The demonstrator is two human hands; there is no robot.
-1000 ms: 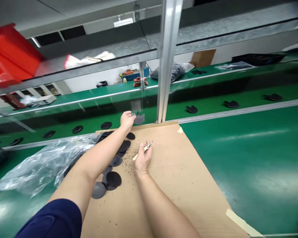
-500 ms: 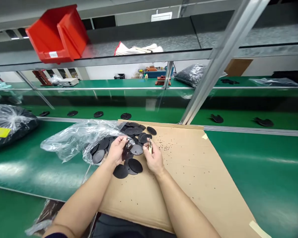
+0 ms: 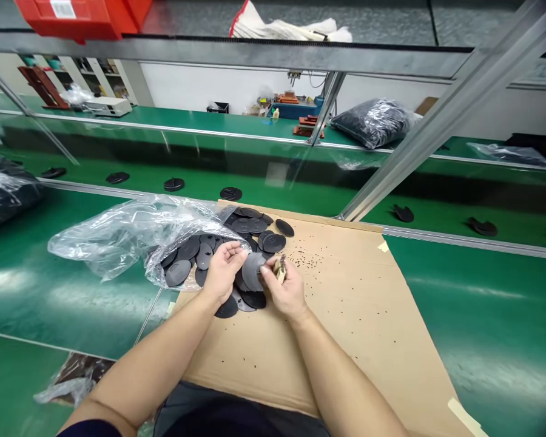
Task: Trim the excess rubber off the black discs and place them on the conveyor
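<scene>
My left hand [image 3: 222, 273] holds a dark grey round disc [image 3: 253, 270] upright over a brown cardboard sheet [image 3: 346, 321]. My right hand [image 3: 284, 288] touches the disc's right edge and grips a small metal tool [image 3: 281, 267] between its fingers. Several loose black discs [image 3: 255, 233] lie under and behind both hands, spilling from a clear plastic bag [image 3: 131, 233] at the left. Tiny dark specks [image 3: 309, 262] are scattered on the cardboard to the right of the hands.
A green conveyor belt [image 3: 300, 194] behind the cardboard carries spaced black discs [image 3: 230, 193]. A slanted metal post [image 3: 441, 115] rises at the right. Overhead shelf holds a red bin [image 3: 82, 15]. A bag of black parts [image 3: 373, 121] lies on the far bench.
My left hand drew back from the conveyor edge, picked a disc from the pile and brought it to my right hand. The view swung left and downward.
</scene>
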